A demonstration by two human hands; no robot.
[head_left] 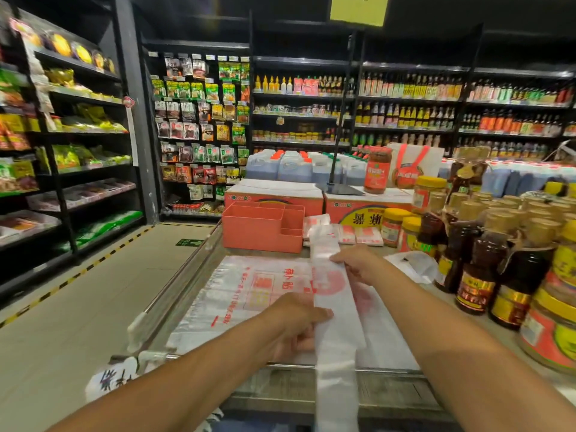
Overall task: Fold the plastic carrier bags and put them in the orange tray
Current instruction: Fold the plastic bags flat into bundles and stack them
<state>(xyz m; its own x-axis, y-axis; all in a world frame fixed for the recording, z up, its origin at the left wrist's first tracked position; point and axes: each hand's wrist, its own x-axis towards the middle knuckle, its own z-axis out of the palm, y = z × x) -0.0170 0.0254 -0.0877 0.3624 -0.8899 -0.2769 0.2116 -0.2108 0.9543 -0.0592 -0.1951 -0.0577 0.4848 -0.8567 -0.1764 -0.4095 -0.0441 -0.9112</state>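
Two hands: left hand (294, 321) gripped the long narrow folded translucent plastic carrier bag (332, 294) on the person's side of the orange plastic compartment tray (261, 227); right hand (358, 263) pinched it closer to the tray.
Bag's tail: hung off the steel counter edge (280, 365), farthest from the tray; slippery film could unfold if either grip eased.
Brown glass sauce bottles (473, 275): crowded right of the tray; a wide elbow could topple them.

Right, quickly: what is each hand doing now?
Left hand: pinches the folded bag.
Right hand: pinches the same bag, further up.
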